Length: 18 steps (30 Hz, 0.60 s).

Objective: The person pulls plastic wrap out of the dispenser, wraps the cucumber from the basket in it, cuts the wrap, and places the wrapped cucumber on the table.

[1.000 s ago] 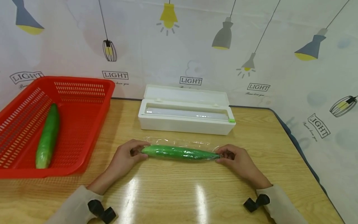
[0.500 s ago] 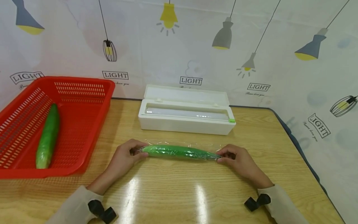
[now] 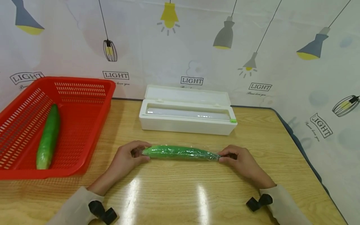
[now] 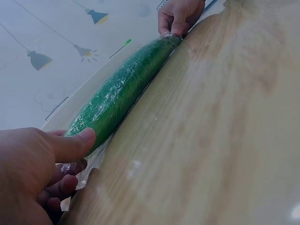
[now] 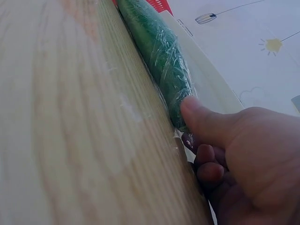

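A green cucumber (image 3: 180,152) lies crosswise on the table in front of the white box, wrapped in clear cling film (image 4: 97,159). Its paler end is at the left, where my left hand (image 3: 129,154) pinches the film and cucumber tip between thumb and fingers. At the darker, narrower right end, my right hand (image 3: 242,160) holds the tip and gathered film the same way. The right wrist view shows the thumb (image 5: 192,110) pressing on that end, with wrinkled film over the skin. Some fingertips are hidden behind the cucumber.
Behind the cucumber stands a white cling film box (image 3: 187,125), lid raised, with a film roll (image 3: 188,113) inside. To the left, a red plastic basket (image 3: 81,150) holds another cucumber (image 3: 48,137). A printed cloth wall (image 3: 180,47) closes off the table's back and right sides.
The cucumber has turned over between my hands, and the loose film that spread behind it has shrunk to a thin edge. Both hands stay almost in place at the ends.
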{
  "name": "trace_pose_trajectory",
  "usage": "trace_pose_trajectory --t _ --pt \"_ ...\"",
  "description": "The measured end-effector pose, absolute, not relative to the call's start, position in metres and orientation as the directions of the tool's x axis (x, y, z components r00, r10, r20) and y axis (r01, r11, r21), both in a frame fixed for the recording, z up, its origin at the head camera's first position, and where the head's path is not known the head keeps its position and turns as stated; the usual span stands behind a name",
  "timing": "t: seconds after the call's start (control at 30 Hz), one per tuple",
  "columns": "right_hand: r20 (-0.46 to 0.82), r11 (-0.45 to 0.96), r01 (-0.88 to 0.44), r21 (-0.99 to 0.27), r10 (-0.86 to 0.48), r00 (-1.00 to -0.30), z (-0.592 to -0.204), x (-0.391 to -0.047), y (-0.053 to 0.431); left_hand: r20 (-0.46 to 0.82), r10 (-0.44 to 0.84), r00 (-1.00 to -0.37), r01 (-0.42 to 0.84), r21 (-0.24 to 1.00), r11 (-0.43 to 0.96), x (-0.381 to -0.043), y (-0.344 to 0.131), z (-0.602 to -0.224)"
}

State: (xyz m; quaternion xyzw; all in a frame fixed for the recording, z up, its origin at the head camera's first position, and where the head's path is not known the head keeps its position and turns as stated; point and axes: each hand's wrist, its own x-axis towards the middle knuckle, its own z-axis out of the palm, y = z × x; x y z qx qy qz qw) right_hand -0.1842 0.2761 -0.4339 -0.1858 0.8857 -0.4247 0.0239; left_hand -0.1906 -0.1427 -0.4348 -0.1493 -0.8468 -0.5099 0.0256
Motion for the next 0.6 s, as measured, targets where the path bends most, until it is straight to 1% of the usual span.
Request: trace_pose_trajectory --t 0.23,0.4,0.6 --pt "0.106 0.612 -0.310 -0.728 -0.346 -0.932 -0.4340 -0.1853 0.2756 0.174 0.215 -0.961 0.254 0.860 0.442 -0.1906 -0.1422 -0.4339" --pt "0.079 0.598 -0.270 -0.755 -0.326 -0.942 -0.4352 -0.1859 0.2749 0.157 0.219 -0.963 0.242 0.861 0.447 -0.1902 -0.1423 -0.4333" --pt "0.135 0.610 -0.308 -0.730 -0.313 -0.940 -0.4365 -0.1844 0.2740 0.151 0.225 -0.963 0.241 0.858 0.454 -0.1897 -0.1423 -0.4325"
